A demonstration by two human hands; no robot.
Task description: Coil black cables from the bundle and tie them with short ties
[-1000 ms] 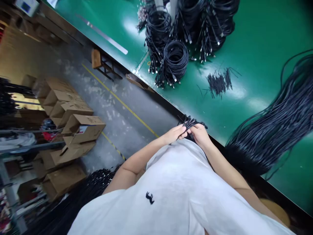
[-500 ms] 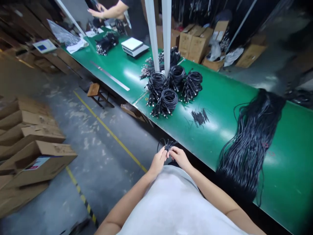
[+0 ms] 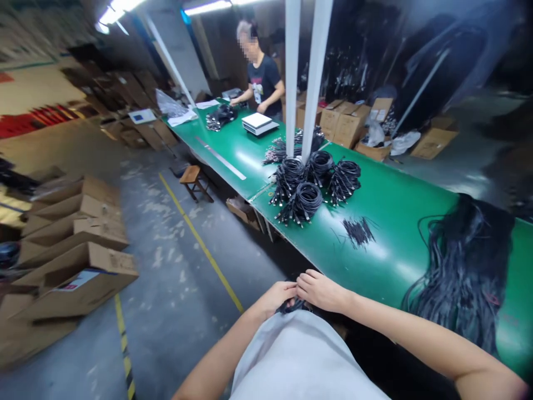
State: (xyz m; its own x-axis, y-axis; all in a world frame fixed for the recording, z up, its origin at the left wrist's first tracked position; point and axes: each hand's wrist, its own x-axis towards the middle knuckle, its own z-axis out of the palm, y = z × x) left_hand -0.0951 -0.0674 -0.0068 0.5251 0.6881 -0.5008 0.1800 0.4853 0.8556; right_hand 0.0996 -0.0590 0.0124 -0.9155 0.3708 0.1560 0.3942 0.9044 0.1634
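Close to my body, just off the table's near edge, my left hand point(image 3: 280, 295) is closed around a bundle of black cables point(image 3: 293, 305). My right hand point(image 3: 315, 287) lies over the same bundle from the other side, its fingers curled together against it. Much of the bundle is hidden by the fingers. Beyond my hands, several coiled cable bundles point(image 3: 308, 201) with metal plugs sit on the green table point(image 3: 287, 244). A small pile of short black ties point(image 3: 358, 231) lies nearer. To the right, a long heap of loose black cables point(image 3: 458, 272) spreads over the tabletop.
Two white posts point(image 3: 292, 83) rise from the table among the coils. Farther along are a white scale point(image 3: 259, 123), a metal ruler point(image 3: 222, 160) and a person point(image 3: 264, 78) at the far side. A wooden stool point(image 3: 192, 175) and cardboard boxes point(image 3: 112, 272) stand on the floor at left.
The camera has tilted up, showing more of the room. My right hand has moved over the bundle, its elbow swung outward. The person across the table has lowered a raised hand to the tabletop.
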